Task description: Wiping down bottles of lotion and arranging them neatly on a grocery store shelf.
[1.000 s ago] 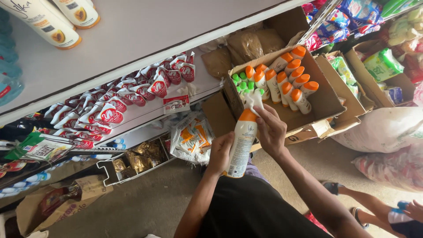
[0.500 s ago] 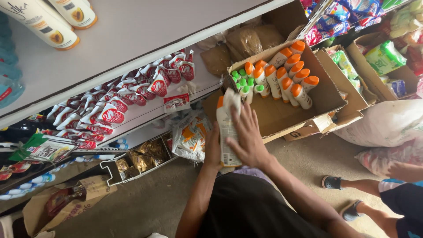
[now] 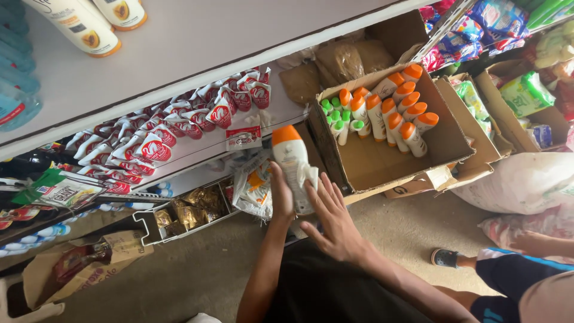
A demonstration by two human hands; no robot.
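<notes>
The left hand point(image 3: 281, 194) grips a white plastic bottle with an orange cap point(image 3: 291, 161); the right hand point(image 3: 335, 224) lies open-fingered against it, beside a brown cardboard box point(image 3: 382, 161).

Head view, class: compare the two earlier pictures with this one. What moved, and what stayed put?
The orange-capped bottle swung from beside the cardboard box leftward. The right hand let go and now hovers open beside it; the left hand kept its grip. The bottles in the box and the red sachets stayed put.
</notes>
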